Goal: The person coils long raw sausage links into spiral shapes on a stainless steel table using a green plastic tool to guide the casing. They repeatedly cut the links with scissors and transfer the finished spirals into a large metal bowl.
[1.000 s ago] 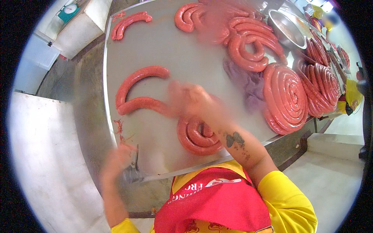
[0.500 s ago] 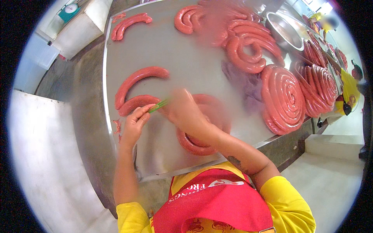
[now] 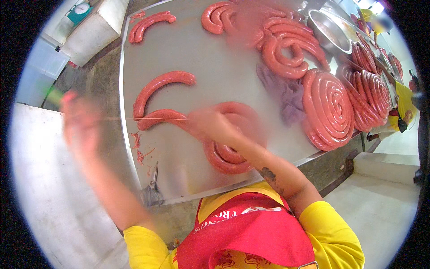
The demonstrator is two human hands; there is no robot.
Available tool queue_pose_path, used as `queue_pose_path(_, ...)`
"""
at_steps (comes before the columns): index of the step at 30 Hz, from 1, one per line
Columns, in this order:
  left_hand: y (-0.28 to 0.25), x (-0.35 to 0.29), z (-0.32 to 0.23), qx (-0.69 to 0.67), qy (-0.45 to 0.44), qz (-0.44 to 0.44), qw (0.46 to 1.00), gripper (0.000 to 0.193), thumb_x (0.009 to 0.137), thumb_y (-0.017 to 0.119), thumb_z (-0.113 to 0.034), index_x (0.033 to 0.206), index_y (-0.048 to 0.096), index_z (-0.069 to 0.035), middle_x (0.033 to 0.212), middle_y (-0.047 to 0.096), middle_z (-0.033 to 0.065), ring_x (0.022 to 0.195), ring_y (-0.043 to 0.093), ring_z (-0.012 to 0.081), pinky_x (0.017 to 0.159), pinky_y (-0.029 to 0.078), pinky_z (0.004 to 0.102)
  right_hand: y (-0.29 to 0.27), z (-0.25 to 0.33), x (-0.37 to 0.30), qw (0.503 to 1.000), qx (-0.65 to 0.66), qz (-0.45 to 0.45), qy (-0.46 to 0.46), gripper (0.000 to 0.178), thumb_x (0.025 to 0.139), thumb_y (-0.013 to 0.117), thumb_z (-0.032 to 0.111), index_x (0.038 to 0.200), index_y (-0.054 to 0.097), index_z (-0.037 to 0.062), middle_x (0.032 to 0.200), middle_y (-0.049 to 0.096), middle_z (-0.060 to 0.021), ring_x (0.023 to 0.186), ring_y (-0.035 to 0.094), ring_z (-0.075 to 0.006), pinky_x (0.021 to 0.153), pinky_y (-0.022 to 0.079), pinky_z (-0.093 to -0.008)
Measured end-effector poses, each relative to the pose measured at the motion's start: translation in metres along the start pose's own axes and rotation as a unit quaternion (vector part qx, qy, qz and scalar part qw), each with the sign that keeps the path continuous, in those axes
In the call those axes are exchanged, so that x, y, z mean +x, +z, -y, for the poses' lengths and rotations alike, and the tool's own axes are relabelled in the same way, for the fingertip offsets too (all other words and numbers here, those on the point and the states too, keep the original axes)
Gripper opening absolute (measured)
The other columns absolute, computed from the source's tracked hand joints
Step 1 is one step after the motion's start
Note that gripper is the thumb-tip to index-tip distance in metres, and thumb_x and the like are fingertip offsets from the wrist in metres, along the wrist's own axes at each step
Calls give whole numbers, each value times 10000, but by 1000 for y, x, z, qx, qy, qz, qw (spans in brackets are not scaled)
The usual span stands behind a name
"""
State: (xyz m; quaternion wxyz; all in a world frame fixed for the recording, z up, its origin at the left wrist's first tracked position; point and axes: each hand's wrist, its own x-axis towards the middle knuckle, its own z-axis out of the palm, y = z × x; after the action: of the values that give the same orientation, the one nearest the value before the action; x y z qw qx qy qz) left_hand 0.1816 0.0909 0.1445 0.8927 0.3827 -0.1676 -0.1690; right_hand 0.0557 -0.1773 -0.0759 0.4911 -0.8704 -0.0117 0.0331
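Grip: string (image 3: 145, 118) drawn as a thin, straight line betw. L hand (image 3: 83, 119), at left of frame beyond table edge, & R hand (image 3: 208, 123), near centre. L fingers judged pinched on string; R grip can't be told, fingertips blurred. Sausage (image 3: 161, 117) located left of centre on table (image 3: 179, 54), its right end run under R hand. Coil (image 3: 228, 168) seen just below same hand; 2nd sausage (image 3: 163, 85) curved above.

Technique (judged): pull best kept steady & level, R hand held low so sausage isn't dragged; string best seated square across it, snug, not so hard that skin is cut. Scissors (image 3: 153, 186) placed at lower left, nr table's near corner.

Obscured: join of sausage & coil, if any, covered by R hand; string's contact pt also hidden. Green item (image 3: 54, 96) by L hand smeared by motion; poss. string supply, unconfirmed. Sausage heap (image 3: 246, 29), top centre, partly lost in haze & cut off by frame's upper edge.
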Motion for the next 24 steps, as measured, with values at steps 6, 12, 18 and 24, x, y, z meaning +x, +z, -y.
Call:
queue_pose_path(6, -21, -92, 48, 604, -223, -155, 749, 361, 983, 344, -361, 1028, 550, -68, 836, 546, 90, 758, 517, 214, 715, 428, 345, -35, 16, 8, 918, 375, -74, 103, 190, 857, 518, 184, 849, 604, 15, 736, 613, -52, 644, 584, -229, 566, 465, -354)
queue_pose_path(12, 22, -173, 151, 566, -352, 102, 738, 423, 977, 334, -411, 1180, 528, -94, 795, 524, 69, 713, 484, 182, 673, 414, 338, -60, 65, 6, 988, -127, -6, 86, 186, 829, 534, 202, 833, 602, 29, 759, 598, -96, 700, 580, -293, 644, 475, -405)
queue_pose_path(18, -21, -102, 150, 686, -1, 16, 727, 363, 956, 456, -217, 1308, 487, -136, 844, 520, 27, 758, 470, 142, 705, 389, 286, -41, 83, -20, 929, -310, -159, -122, 182, 746, 588, 189, 805, 612, 19, 936, 544, -159, 888, 529, -360, 802, 456, -421)
queue_pose_path(24, -6, -61, 142, 534, -134, 84, 831, 346, 928, 514, -179, 1262, 524, -92, 867, 507, -40, 805, 466, 110, 734, 383, 285, -33, 62, -13, 950, -224, -152, -155, 121, 691, 647, 115, 783, 645, 37, 966, 506, -146, 929, 485, -353, 817, 439, -425)
